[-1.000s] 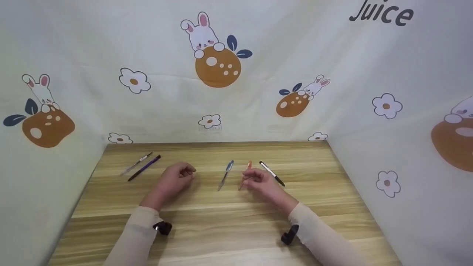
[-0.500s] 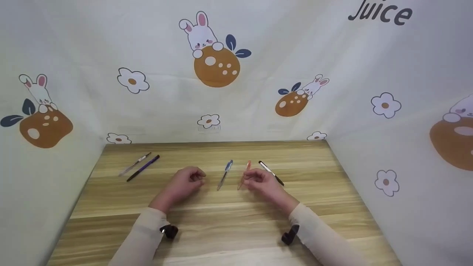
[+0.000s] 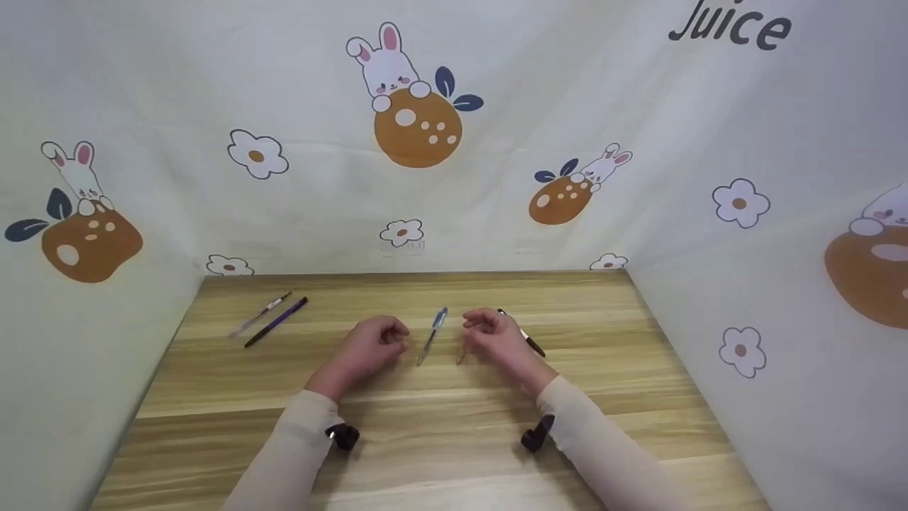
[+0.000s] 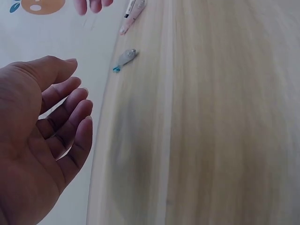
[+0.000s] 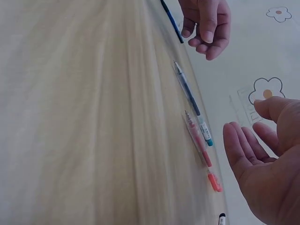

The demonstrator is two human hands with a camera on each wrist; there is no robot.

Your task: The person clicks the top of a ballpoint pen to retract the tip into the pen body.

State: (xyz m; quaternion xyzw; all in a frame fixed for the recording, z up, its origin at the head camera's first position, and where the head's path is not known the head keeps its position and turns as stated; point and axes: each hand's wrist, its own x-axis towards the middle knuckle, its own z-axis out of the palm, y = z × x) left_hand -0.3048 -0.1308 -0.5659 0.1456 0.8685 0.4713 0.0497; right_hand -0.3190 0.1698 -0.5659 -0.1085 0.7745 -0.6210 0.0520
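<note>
My left hand [image 3: 369, 348] hovers just left of a blue-clipped clear pen [image 3: 431, 337], its fingers loosely bent with nothing in them. The left wrist view shows that hand [image 4: 51, 126] with a gap between thumb and fingers. On the other side of the blue pen, my right hand [image 3: 500, 344] hangs over a red pen [image 5: 199, 140], hiding most of it from the head view. Thumb and fingers of the right hand [image 5: 267, 154] are apart and hold nothing. Partly behind this hand lies a black-and-white pen [image 3: 532, 342].
Two more pens lie at the back left of the wooden table [image 3: 440, 440]: a purple one [image 3: 277, 321] and a clear one with a dark tip [image 3: 261, 314]. A printed cloth [image 3: 319, 199] hangs around the back and sides.
My left hand has moved right, towards the blue pen. My right hand has shifted slightly up and left, and its fingers have spread a little. The pens lie as before.
</note>
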